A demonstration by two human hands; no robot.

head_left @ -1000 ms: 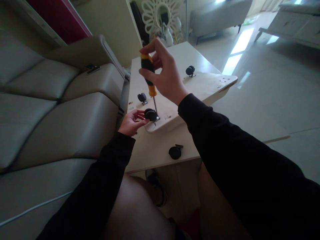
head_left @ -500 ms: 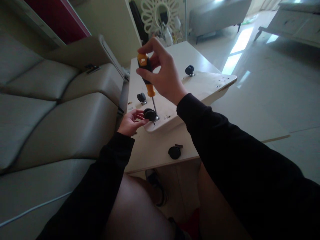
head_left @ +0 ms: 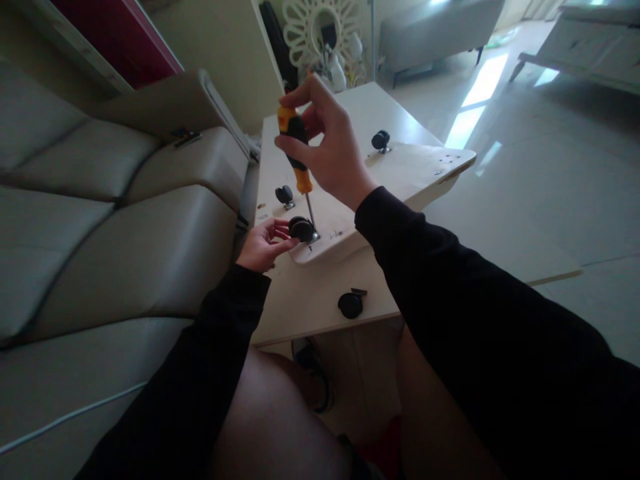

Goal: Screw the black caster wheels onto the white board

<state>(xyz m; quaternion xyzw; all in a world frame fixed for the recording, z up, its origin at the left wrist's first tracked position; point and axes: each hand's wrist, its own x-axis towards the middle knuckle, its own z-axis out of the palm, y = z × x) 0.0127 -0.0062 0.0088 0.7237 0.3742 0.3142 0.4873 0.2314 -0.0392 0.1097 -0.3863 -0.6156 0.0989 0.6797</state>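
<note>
My right hand (head_left: pixel 327 143) is closed around the handle of a yellow and black screwdriver (head_left: pixel 294 137), which stands nearly upright. Its tip meets the metal plate of a black caster wheel (head_left: pixel 301 229) at the near corner of a white board (head_left: pixel 420 168). With thumb and fingers my left hand (head_left: pixel 265 245) grips that caster from the left side. Two more casters, one on the left (head_left: pixel 285 195) and one farther back (head_left: pixel 381 141), stand on the board. A loose caster (head_left: pixel 351 305) lies on the white table (head_left: pixel 300 303) near its front edge.
A padded grey-beige sofa (head_left: pixel 135 247) runs along the left, with a small dark object (head_left: pixel 186 138) on its seat. Behind the table are a white ornate mirror frame (head_left: pixel 295 30) and a grey couch (head_left: pixel 435 33). A white cabinet (head_left: pixel 585 43) stands at the far right.
The screwdriver handle has turned slightly in my right hand, its tip still at the caster plate. My left hand keeps its hold on the caster. The view has shifted very slightly.
</note>
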